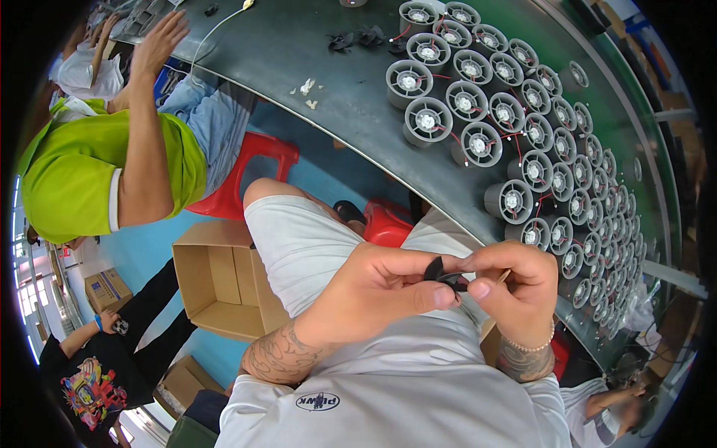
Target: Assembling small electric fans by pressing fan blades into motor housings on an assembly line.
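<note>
Fingers of two hands hold one black bladed piece.

Pale shirt, pale shorts, 1 beaded bracelet

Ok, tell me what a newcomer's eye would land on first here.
Probably the crowd of grey round housings with red wires, filling the right side of the dark table. Next, the bright lime-green shirt of a co-worker at the left. Then, just right of centre, the small black bladed part in the person's left hand, with the right hand close beside it.
</note>
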A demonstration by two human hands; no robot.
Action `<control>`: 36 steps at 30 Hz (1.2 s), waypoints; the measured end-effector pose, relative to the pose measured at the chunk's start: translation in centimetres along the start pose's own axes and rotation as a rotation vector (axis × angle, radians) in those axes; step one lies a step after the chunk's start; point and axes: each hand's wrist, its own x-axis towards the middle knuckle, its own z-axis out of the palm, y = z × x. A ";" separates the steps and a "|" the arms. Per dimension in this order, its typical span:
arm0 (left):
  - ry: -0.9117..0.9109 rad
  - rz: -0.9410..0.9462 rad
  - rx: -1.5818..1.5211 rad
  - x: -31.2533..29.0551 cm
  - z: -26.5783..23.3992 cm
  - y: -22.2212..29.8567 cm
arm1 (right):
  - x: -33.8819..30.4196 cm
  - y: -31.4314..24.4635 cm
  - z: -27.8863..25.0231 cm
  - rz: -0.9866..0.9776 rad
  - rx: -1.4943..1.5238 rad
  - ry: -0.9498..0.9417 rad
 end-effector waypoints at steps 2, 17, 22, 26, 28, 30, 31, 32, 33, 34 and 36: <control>-0.032 -0.006 -0.007 0.1 -0.2 -0.2 | 0.0 0.0 0.0 -0.042 -0.068 -0.002; 0.030 0.114 -0.128 0.5 -0.3 -1.2 | -0.3 0.6 0.8 -0.011 -0.045 0.263; 0.071 0.260 -0.400 0.6 -0.8 -2.1 | 0.1 1.3 1.1 0.081 0.181 0.366; 0.087 0.307 -0.443 0.7 -0.3 -2.4 | -0.1 1.4 1.2 0.074 0.129 0.350; 0.132 0.328 -0.420 0.9 -0.3 -2.6 | -0.1 1.5 1.3 0.060 0.101 0.333; 0.140 0.294 -0.569 1.0 -0.4 -2.6 | -0.1 1.5 1.2 0.045 0.053 0.332; 0.145 0.261 -0.718 1.1 -0.5 -2.6 | -0.1 1.5 1.1 0.028 0.003 0.331; 0.144 0.260 -0.719 1.1 -0.8 -2.7 | -0.2 1.5 1.2 0.029 0.002 0.332; 0.126 0.203 -0.741 1.1 -1.2 -2.9 | -0.2 1.6 1.3 -0.014 -0.047 0.372; 0.108 0.145 -0.763 1.1 -1.4 -2.9 | -0.2 1.6 1.3 -0.057 -0.096 0.411; 0.057 0.119 -0.702 1.1 -1.1 -2.4 | -0.3 1.8 1.3 -0.067 -0.115 0.428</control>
